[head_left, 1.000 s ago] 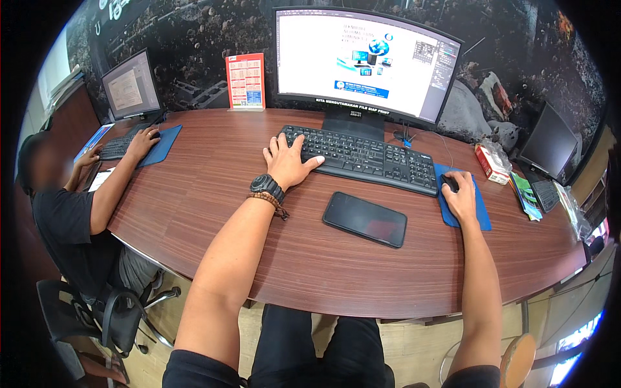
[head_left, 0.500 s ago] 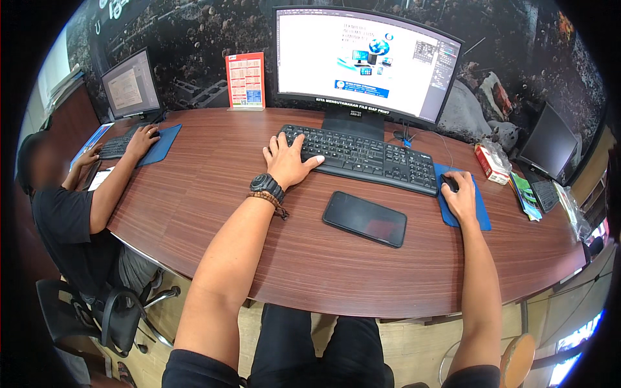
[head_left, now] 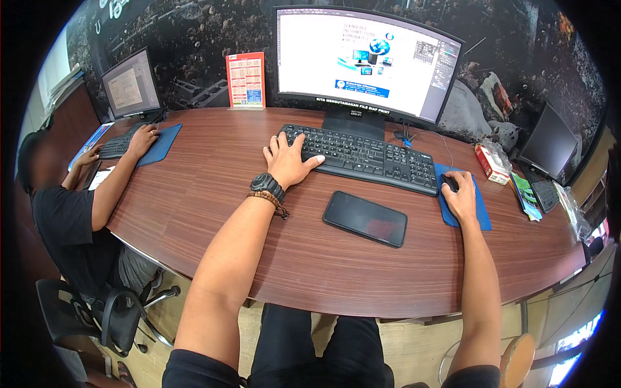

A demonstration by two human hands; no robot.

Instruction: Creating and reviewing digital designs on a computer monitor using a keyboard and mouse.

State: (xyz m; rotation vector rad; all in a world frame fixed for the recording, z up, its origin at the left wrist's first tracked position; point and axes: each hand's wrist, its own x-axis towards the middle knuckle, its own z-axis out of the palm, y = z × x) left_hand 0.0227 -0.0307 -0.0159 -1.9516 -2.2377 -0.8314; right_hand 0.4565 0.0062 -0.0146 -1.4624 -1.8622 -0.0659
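Though both black, flat oblong keyboard (head_left: 369, 155) and rounded mouse (head_left: 447, 184) under hands (head_left: 290, 161).

On desk (head_left: 194, 207): mon. (head_left: 304, 52) far, kbd (head_left: 365, 154) nearer, phone (head_left: 364, 218) nearest; mouse (head_left: 446, 183) on pad (head_left: 479, 207), right of kbd; card (head_left: 246, 81) left of mon.

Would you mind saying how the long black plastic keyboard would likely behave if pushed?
The keyboard looks like one stiff slab, so it would probably slide whole rather than bend. Lying flat on the brown wood-grain desk, it seems unlikely to tip. A right-end push might swivel it, as the left hand rests on its left end.
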